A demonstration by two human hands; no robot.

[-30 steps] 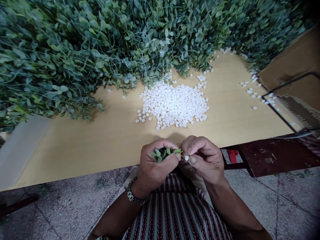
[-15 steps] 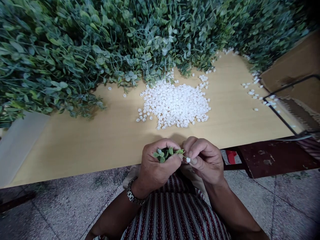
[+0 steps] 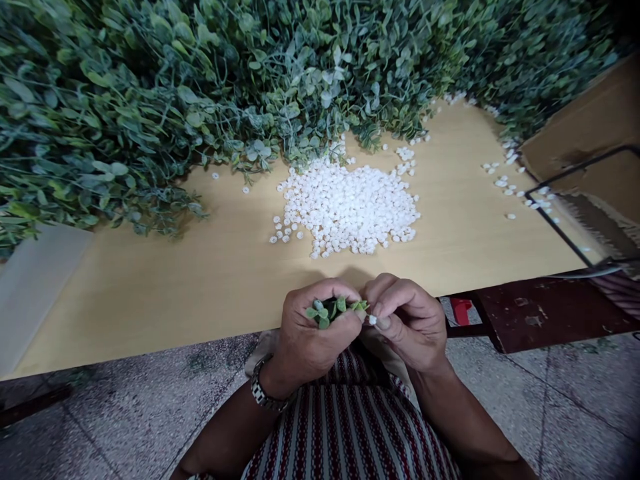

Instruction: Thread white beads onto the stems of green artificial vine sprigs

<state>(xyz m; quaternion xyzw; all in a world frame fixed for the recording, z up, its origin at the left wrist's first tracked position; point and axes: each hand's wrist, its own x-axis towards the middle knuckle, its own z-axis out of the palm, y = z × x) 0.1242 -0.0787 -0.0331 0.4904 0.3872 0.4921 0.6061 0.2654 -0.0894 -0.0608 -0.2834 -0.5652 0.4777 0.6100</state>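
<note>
My left hand (image 3: 315, 333) is closed around a green leafy sprig (image 3: 324, 312), whose leaves show between thumb and fingers. At the sprig's right end, my right hand (image 3: 407, 320) pinches a small white bead (image 3: 373, 320) between thumb and forefinger. The two hands are close together at the table's front edge. Beyond them a heap of small white beads (image 3: 355, 207) lies on the light wooden table (image 3: 190, 287), with a few loose ones at its sides.
A mass of green artificial foliage (image 3: 225, 87) spans the back of the table. At the right stand a torn cardboard box (image 3: 590, 127) and a black wire frame (image 3: 583, 170), with scattered beads beside them. A pale sheet (image 3: 43, 287) lies at the left. Below right is a dark red bench (image 3: 560, 317).
The view has shifted very slightly. Both hands keep nearly the same pose, with the sprig and the white bead still between them.
</note>
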